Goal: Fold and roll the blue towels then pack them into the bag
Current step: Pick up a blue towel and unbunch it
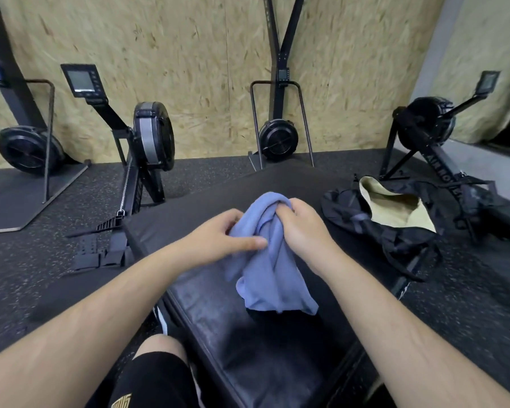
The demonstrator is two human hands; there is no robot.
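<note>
- The chipboard wall point(189, 69) and the black speckled rubber floor point(27, 275) frame the scene. Black rowing machines point(152, 136) stand along the wall, well apart from the work.
- The black padded vinyl tabletop point(248, 348) runs away from the seated person. It offers a long, flat surface, and I judge it the best place to spread the cloth before any fold.
- The black fabric bag point(351, 213) lies to the right on a dark mat, its mouth open and a cream lining showing. It looks ready to take a roll without more handling.
- The blue terry towel point(265, 275) is bunched and twisted, held up over the tabletop, with its lower edge hanging down to about the padding. No other towel is in view.
- The left grip point(218, 240) pinches the towel's side, with the thumb laid across the cloth.
- The right grip point(301, 225) is closed on the top of the bunch, its fingers curled into the folds.
- The step seems to be opening the towel out:
  - Find two neighbouring corners, one per grip.
  - Let the twist fall free.
  - Lay the towel flat, square the edges and smooth it.
  - Fold it lengthwise into a narrow strip so the roll stays tight and even.
</note>
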